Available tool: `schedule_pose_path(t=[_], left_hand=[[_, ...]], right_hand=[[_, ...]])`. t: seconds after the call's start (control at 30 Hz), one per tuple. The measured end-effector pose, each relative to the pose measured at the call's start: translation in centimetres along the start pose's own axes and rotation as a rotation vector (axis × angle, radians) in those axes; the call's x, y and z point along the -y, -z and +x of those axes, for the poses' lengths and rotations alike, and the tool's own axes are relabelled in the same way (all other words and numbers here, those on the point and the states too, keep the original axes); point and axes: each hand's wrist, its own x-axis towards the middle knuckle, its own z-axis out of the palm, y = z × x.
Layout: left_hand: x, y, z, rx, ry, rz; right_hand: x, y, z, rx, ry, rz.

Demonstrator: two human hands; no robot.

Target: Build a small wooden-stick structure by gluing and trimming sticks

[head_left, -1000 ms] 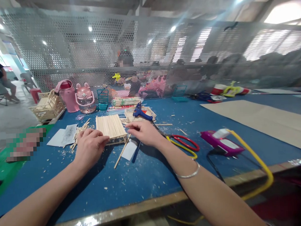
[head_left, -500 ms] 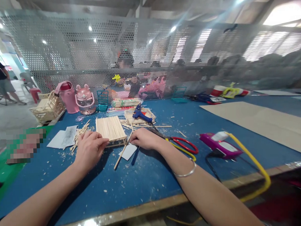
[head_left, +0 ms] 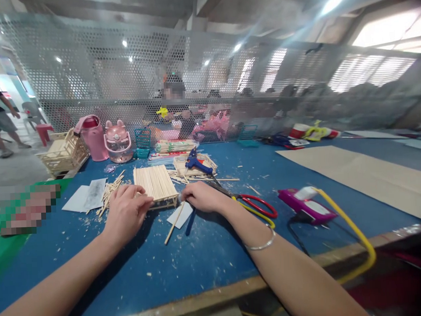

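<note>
A small platform model (head_left: 155, 182) made of thin wooden sticks stands on the blue table, its top a row of parallel sticks. My left hand (head_left: 128, 209) is closed at its front left corner, thumb and fingers pinching the edge. To the right of the model, my right hand (head_left: 203, 197) pinches a thin wooden stick (head_left: 173, 227) that slants down toward me. Under that stick lie a white paper piece (head_left: 180, 215) and a dark blue strip (head_left: 189, 223). A blue glue gun (head_left: 198, 163) rests behind my right hand.
Scissors with red and yellow handles (head_left: 258, 206) lie right of my right wrist. Farther right are a purple device with a yellow cable (head_left: 307, 206) and a large cardboard sheet (head_left: 356, 173). Loose sticks (head_left: 111, 193) lie left; pink bottles (head_left: 93, 141) stand behind. A perforated screen (head_left: 125, 82) borders the table.
The stick in my right hand has shifted toward me, its near end now lower. My left hand stays at the model's corner. The view has tilted slightly.
</note>
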Motion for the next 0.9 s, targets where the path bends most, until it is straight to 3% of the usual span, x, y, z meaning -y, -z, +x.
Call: schedule_pose_path(t=[0.17, 0.4, 0.63, 0.9], left_hand=[[0.1, -0.2, -0.1, -0.006, 0.013, -0.033], [0.9, -0.4, -0.1, -0.009, -0.007, -0.073], [3.0, 2.5, 0.4, 0.324, 0.234, -0.279], [1.9, 1.7, 0.1, 0.203, 0.192, -0.429]], right_hand=[[1.0, 0.3, -0.5, -0.23, 0.035, 0.274], [1.9, -0.4, -0.2, -0.294, 0.082, 0.311], [2.0, -0.3, -0.1, -0.315, 0.082, 0.27], [2.0, -0.4, -0.1, -0.311, 0.088, 0.258]])
